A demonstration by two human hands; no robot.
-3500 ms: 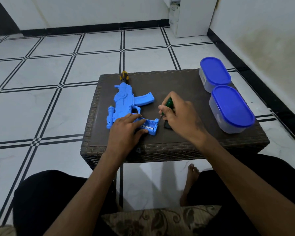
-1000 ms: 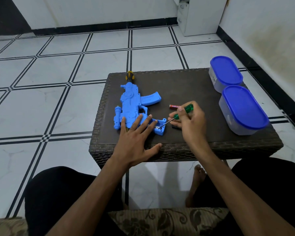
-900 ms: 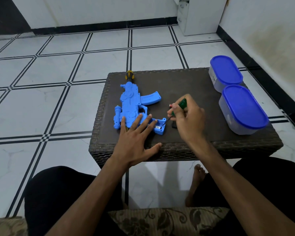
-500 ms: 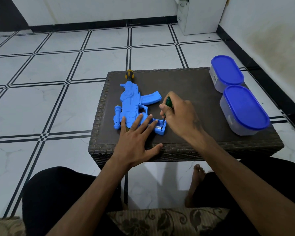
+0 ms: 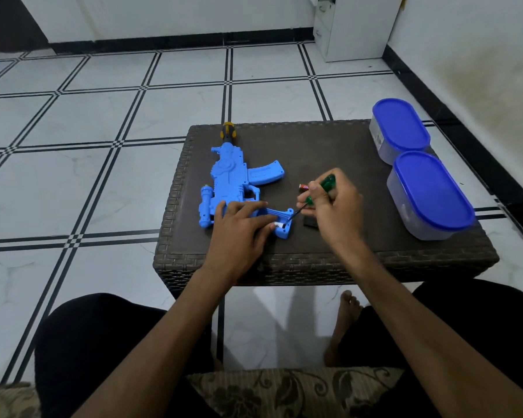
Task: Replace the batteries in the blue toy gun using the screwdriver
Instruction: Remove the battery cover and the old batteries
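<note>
The blue toy gun (image 5: 233, 182) lies flat on the dark wicker table (image 5: 320, 152), its muzzle pointing away from me. My left hand (image 5: 242, 227) presses down on its stock, fingers curled over the open battery compartment (image 5: 281, 221). My right hand (image 5: 332, 206) grips a green-handled screwdriver (image 5: 325, 185). Its thin shaft slants down to the left, and the tip sits in the compartment's end. A red battery (image 5: 303, 186) lies on the table just beyond my right hand. A small dark piece (image 5: 310, 221) rests under my right hand beside the stock.
Two clear tubs with blue lids (image 5: 400, 128) (image 5: 429, 191) stand along the table's right side. A white cabinet (image 5: 354, 25) is against the far wall. My knees and a patterned cushion (image 5: 284, 390) are close to the table's near edge.
My right hand has swung the screwdriver handle back out to the right, uncovering the red battery. My left hand's fingers have curled from flat onto the stock.
</note>
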